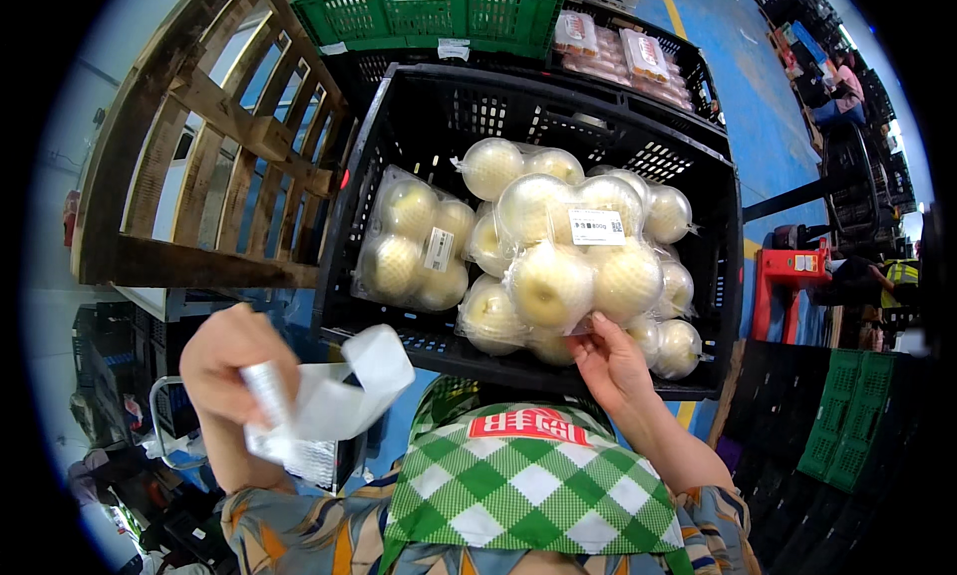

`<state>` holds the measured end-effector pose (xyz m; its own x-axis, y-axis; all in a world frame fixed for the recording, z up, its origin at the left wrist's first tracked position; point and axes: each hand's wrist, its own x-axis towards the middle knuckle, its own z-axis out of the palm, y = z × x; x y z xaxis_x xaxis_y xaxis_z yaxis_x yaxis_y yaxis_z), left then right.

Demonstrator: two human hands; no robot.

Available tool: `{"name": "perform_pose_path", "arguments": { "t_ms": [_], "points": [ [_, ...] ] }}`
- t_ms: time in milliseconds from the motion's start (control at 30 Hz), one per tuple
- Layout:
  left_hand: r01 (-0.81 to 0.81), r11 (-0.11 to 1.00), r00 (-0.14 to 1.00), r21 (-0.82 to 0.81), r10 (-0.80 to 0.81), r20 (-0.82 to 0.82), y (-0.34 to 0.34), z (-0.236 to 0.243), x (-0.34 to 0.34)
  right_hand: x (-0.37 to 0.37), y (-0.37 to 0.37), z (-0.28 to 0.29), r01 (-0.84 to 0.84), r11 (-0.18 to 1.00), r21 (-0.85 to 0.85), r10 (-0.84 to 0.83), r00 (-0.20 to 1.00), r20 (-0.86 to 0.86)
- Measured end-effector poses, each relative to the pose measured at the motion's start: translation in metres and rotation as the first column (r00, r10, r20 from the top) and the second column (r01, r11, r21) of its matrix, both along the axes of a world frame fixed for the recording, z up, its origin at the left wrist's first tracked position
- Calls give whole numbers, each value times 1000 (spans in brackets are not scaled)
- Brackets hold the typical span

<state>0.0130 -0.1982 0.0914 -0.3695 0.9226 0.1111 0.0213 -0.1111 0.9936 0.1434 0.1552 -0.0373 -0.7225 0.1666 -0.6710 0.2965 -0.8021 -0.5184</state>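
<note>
My left hand (237, 364) is closed around a strip of white labels (377, 374), which curls out to the right in front of the black crate. The hand is slightly blurred. With thumb and fingers, my right hand (613, 364) grips the near edge of a clear plastic pack of pale round fruit (548, 286), which look like pears in foam nets. A white printed label (597, 227) lies on top of this pack. It rests on other packs inside the black crate (533, 384). To its left lies another labelled fruit pack (409, 241), tilted against the crate's side.
A wooden pallet (189, 186) stands upright at the left. Beyond the crate are a green crate (429, 22) and a black crate with packaged goods (648, 57). At the right stand a red pallet jack (793, 271) and green crates (842, 416); people are farther off.
</note>
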Motion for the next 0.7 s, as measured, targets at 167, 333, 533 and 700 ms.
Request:
{"name": "perform_pose_path", "arguments": {
  "t_ms": [167,333,533,700],
  "points": [
    [-151,858,965,-491,20,-263,61,-22,-16,-2,17,6,90,995,34,-87,993,-78],
    [-369,659,751,-656,-205,-628,94,-69,-66,-13,57,30,34,961,273,-27,999,-30],
    [-465,458,649,-758,-406,-643,122,-143,-150,-4,99,53,-72,822,565,195,967,-161],
    [-466,312,725,-828,-401,-560,130,-202,-197,-7,120,84,-144,701,699,374,908,-188]
  ]
}}
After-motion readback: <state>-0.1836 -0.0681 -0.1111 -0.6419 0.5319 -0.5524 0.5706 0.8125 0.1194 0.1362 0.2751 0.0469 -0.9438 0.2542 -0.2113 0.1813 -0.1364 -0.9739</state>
